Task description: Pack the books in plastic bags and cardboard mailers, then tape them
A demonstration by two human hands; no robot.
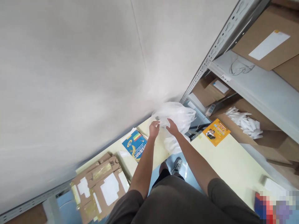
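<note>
A crumpled, translucent white plastic bag point(181, 116) lies at the table's far corner by the wall, part of it drooping over the edge. My left hand point(154, 128) pinches its near left side, with thumb and fingers drawn together. To the right, my right hand point(172, 128) grips the bag too, its fingertips partly lost in the film. A small dark spot shows through the plastic near my left fingertips; I cannot make out what it is. Left of my left forearm, a blue booklet point(135, 144) rests on the pale yellow table point(161, 146).
An orange booklet point(216, 132) lies on another pale tabletop point(224, 161) at right. Metal shelving point(254, 88) there holds cardboard boxes point(268, 40) and an open box of white pieces point(245, 123). Flattened cardboard point(95, 189) with labels and tape stands lower left. A wall point(81, 77) rises ahead.
</note>
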